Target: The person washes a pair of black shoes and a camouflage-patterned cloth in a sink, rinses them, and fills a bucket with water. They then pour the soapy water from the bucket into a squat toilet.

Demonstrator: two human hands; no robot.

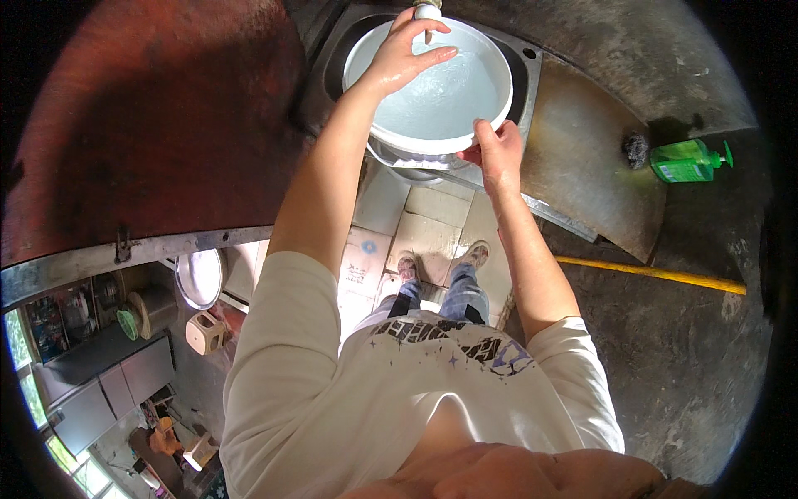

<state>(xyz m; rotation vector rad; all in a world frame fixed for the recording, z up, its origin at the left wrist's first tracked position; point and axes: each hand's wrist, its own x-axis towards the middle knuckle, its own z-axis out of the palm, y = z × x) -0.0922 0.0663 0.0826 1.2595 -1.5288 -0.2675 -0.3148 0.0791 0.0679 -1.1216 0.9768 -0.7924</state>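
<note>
A round white basin [436, 146] with water in it rests at a metal sink [532, 81], below a white tap [427, 11]. My left hand [408, 55] is over the basin's left part, close to the tap, fingers spread and wet, with nothing seen between them. My right hand [497, 150] grips the basin's near right rim, thumb on top. Part of another pale container [405, 159] shows under the basin's near edge.
Right of the sink lies a stained metal drainboard [586, 137] with a metal scouring pad [636, 150] and a green pump bottle [682, 161]. A yellow pole [648, 274] is at the right. A reddish-brown door [168, 125] stands at the left.
</note>
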